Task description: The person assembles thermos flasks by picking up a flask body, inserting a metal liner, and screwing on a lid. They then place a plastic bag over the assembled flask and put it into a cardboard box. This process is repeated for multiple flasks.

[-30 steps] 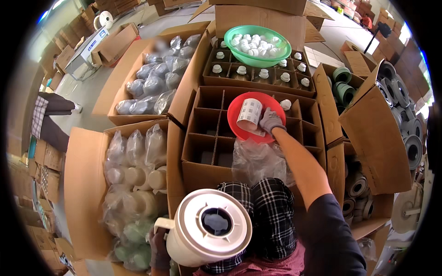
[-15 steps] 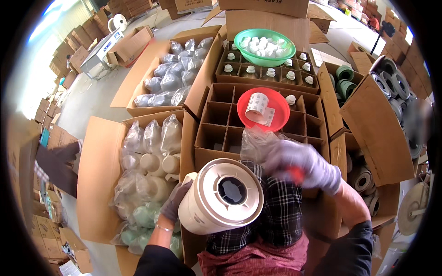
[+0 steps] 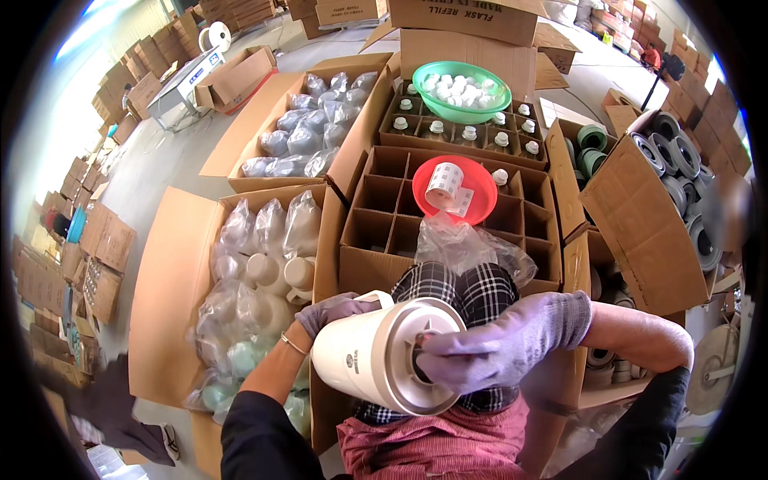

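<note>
The gloved left hand (image 3: pixel 334 310) is gripping the side of a cream flask body (image 3: pixel 376 356) lying tilted over the lap. The gloved right hand (image 3: pixel 500 350) is pressing closed fingers into its open base, just before the divided carton (image 3: pixel 384 232) holding a red bowl (image 3: pixel 458 189)

There are two gloved hands, the left hand (image 3: pixel 332 310) and the right hand (image 3: pixel 500 348), and together they hold one cream flask body (image 3: pixel 382 358). I count two plastic basins: one green basin (image 3: pixel 462 107) filled with white caps, too many to count, and one red basin (image 3: pixel 482 186) with one roll of labels (image 3: pixel 445 184). One crumpled clear plastic bag (image 3: pixel 464 244) lies on the divided carton (image 3: pixel 384 214).
</note>
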Demonstrator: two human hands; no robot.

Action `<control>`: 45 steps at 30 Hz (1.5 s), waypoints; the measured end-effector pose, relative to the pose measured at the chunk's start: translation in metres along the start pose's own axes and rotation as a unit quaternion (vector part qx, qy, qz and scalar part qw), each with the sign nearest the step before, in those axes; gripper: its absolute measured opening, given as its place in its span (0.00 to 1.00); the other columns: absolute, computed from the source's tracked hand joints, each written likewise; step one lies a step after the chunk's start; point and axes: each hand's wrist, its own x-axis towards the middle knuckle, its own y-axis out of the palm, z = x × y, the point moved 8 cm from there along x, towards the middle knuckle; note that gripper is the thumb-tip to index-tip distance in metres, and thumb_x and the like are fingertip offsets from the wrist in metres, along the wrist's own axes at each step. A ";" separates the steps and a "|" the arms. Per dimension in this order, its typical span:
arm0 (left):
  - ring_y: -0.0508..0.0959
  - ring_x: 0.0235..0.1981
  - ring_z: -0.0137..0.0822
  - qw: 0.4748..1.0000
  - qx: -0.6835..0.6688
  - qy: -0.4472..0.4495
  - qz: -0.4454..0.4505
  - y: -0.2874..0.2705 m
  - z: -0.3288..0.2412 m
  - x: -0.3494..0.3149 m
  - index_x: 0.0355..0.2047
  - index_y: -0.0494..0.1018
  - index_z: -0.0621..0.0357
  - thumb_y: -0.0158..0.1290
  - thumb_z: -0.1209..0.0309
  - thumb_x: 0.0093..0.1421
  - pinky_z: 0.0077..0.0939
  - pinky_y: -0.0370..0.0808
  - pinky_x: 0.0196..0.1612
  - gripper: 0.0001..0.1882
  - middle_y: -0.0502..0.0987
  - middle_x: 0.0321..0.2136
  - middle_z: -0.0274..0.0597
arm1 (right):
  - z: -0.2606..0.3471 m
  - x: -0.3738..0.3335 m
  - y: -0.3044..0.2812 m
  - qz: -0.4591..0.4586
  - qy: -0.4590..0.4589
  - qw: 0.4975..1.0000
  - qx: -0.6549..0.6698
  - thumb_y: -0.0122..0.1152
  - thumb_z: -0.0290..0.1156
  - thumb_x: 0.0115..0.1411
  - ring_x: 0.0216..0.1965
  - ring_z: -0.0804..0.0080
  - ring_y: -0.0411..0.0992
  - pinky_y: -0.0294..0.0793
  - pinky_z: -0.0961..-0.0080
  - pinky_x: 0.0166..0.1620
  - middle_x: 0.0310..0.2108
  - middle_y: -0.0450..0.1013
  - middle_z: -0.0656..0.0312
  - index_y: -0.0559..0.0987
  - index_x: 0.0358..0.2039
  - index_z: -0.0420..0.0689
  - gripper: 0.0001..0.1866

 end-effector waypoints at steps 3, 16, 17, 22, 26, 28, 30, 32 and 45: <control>0.77 0.41 0.25 0.996 0.033 -0.057 -0.061 0.019 -0.039 -0.026 0.51 0.76 0.59 0.52 0.66 0.66 0.23 0.74 0.47 0.16 0.81 0.43 0.34 | -0.009 0.005 0.004 0.035 0.112 0.986 0.117 0.60 0.33 0.49 0.45 0.58 0.74 0.76 0.54 0.49 0.38 0.72 0.62 0.77 0.34 0.47 0.11; 0.78 0.35 0.30 0.787 0.097 0.246 -0.557 -0.013 -0.081 -0.124 0.40 0.78 0.67 0.49 0.66 0.66 0.24 0.75 0.43 0.15 0.81 0.34 0.40 | 0.009 -0.090 0.073 -0.343 0.669 0.054 0.657 0.59 0.34 0.63 0.23 0.70 0.75 0.79 0.74 0.29 0.25 0.75 0.58 0.77 0.35 0.35 0.13; 0.78 0.38 0.33 0.789 0.162 0.225 -0.548 -0.023 -0.074 -0.120 0.41 0.78 0.66 0.50 0.67 0.65 0.26 0.74 0.45 0.14 0.81 0.36 0.42 | -0.010 -0.098 0.054 -0.293 0.733 0.192 0.583 0.58 0.34 0.63 0.29 0.67 0.77 0.78 0.73 0.38 0.29 0.77 0.58 0.77 0.40 0.38 0.11; 0.76 0.46 0.46 0.894 0.145 0.156 -0.394 -0.036 -0.042 -0.093 0.46 0.77 0.60 0.54 0.67 0.60 0.36 0.71 0.53 0.16 0.81 0.42 0.47 | -0.042 -0.045 -0.013 -0.029 0.433 0.891 0.133 0.64 0.33 0.51 0.54 0.62 0.69 0.69 0.48 0.59 0.48 0.71 0.59 0.78 0.38 0.47 0.13; 0.76 0.44 0.49 0.793 0.491 0.201 -0.299 -0.024 -0.046 -0.079 0.48 0.76 0.57 0.58 0.64 0.55 0.39 0.70 0.54 0.20 0.80 0.42 0.46 | -0.033 -0.018 -0.010 0.013 0.322 0.945 0.057 0.61 0.34 0.48 0.57 0.61 0.67 0.66 0.45 0.63 0.49 0.71 0.60 0.78 0.36 0.49 0.13; 0.77 0.44 0.47 0.805 0.503 0.194 -0.248 -0.012 -0.059 -0.067 0.46 0.76 0.56 0.57 0.64 0.56 0.39 0.70 0.53 0.18 0.80 0.41 0.46 | -0.029 -0.012 -0.005 0.039 0.261 0.963 0.049 0.60 0.34 0.47 0.58 0.61 0.67 0.67 0.46 0.63 0.50 0.71 0.60 0.78 0.36 0.49 0.13; 0.77 0.44 0.43 0.823 0.503 0.166 -0.203 -0.001 -0.074 -0.062 0.43 0.76 0.54 0.56 0.65 0.57 0.37 0.70 0.53 0.14 0.80 0.38 0.45 | -0.029 -0.006 0.001 0.038 0.247 0.964 0.092 0.60 0.34 0.47 0.52 0.61 0.70 0.72 0.52 0.59 0.44 0.71 0.62 0.76 0.32 0.49 0.11; 0.77 0.42 0.45 0.811 0.515 0.200 -0.193 0.015 -0.091 -0.066 0.42 0.76 0.55 0.57 0.66 0.56 0.36 0.71 0.51 0.14 0.79 0.36 0.45 | -0.025 -0.004 0.012 0.043 0.257 0.955 0.138 0.61 0.34 0.46 0.46 0.63 0.72 0.76 0.56 0.54 0.38 0.71 0.64 0.74 0.30 0.49 0.10; 0.79 0.35 0.33 0.674 0.315 0.353 -0.568 0.014 -0.140 -0.144 0.38 0.75 0.67 0.50 0.69 0.67 0.28 0.76 0.42 0.11 0.81 0.34 0.44 | 0.043 -0.112 0.099 -0.218 0.778 0.129 0.575 0.58 0.42 0.65 0.25 0.80 0.73 0.73 0.81 0.28 0.26 0.75 0.65 0.78 0.38 0.38 0.17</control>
